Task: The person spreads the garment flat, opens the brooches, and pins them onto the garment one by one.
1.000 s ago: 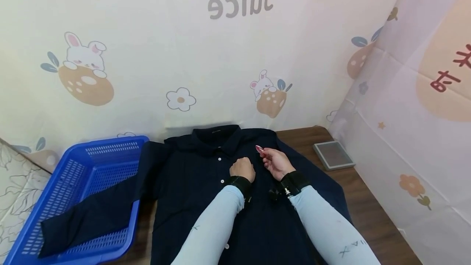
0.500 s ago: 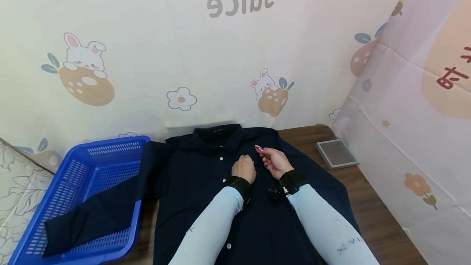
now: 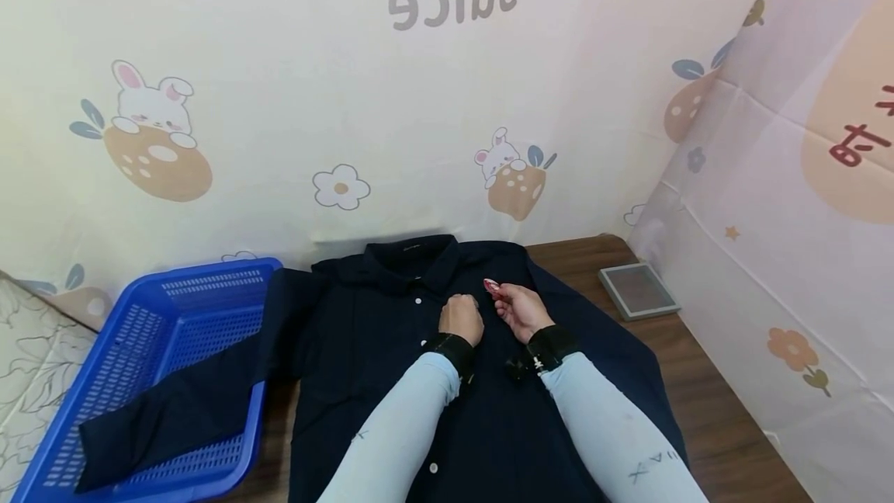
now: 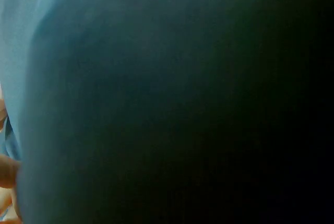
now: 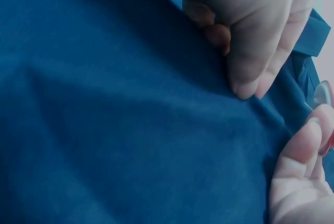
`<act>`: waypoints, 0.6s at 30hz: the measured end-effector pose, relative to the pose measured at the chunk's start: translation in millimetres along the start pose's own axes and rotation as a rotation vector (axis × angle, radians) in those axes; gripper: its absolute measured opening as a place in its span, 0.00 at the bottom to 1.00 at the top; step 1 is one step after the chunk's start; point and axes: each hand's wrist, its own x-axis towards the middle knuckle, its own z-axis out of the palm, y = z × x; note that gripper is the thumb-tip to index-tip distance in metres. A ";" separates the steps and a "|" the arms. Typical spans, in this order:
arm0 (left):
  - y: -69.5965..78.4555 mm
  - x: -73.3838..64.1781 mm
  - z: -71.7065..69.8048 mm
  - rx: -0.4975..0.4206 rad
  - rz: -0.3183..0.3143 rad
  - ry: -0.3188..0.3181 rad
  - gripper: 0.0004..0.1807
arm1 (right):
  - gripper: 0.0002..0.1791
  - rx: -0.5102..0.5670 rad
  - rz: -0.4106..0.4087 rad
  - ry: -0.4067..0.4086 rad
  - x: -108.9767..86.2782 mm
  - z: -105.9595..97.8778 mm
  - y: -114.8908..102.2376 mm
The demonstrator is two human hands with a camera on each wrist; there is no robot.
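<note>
A dark navy button-up shirt (image 3: 370, 348) lies spread face up, its collar toward the back wall. My left hand (image 3: 461, 318) is on the chest beside the button row; in the right wrist view its thumb and fingertips pinch the shirt cloth. Just to the right, my right hand (image 3: 524, 310) holds a small red and white pin badge (image 3: 492, 286) between thumb and fingers, over the shirt's chest. Its rounded edge and a thin pin show in the right wrist view. Dark cloth fills most of the left wrist view, with fingertips (image 4: 8, 172) at its left edge.
A blue plastic basket (image 3: 261, 425) stands at the left, with one shirt sleeve (image 3: 161, 418) draped into it. A small grey-framed flat object (image 3: 639, 291) sits on the wooden table (image 3: 580, 256) at the back right. Printed curtains (image 3: 279, 99) enclose the back and right.
Both hands stay in nearly the same place, with the badge still in the right hand. The head view has shifted slightly.
</note>
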 end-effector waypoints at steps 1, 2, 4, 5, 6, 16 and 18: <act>-0.5 0.0 -0.3 -0.009 -0.004 0.010 0.05 | 0.21 0.002 -0.005 -0.004 0.3 -0.2 0.8; -1.0 0.0 -0.5 -0.023 -0.013 0.015 0.05 | 0.22 0.006 -0.008 -0.002 0.7 -0.4 1.6; -1.9 0.4 -0.2 -0.058 -0.040 0.018 0.04 | 0.23 0.002 -0.020 -0.001 1.5 -1.3 3.4; -2.3 0.8 0.2 -0.081 -0.057 0.020 0.04 | 0.23 -0.001 -0.026 -0.001 2.0 -2.0 4.3; -2.7 1.2 0.8 -0.098 -0.075 0.018 0.05 | 0.24 -0.006 -0.033 -0.004 2.3 -2.6 4.9; -3.6 4.7 5.8 -0.127 -0.138 0.011 0.04 | 0.15 -0.025 -0.064 -0.006 4.2 -4.3 8.3; -3.2 4.8 6.0 -0.129 -0.144 0.015 0.05 | 0.14 -0.034 -0.067 -0.004 3.8 -3.9 9.3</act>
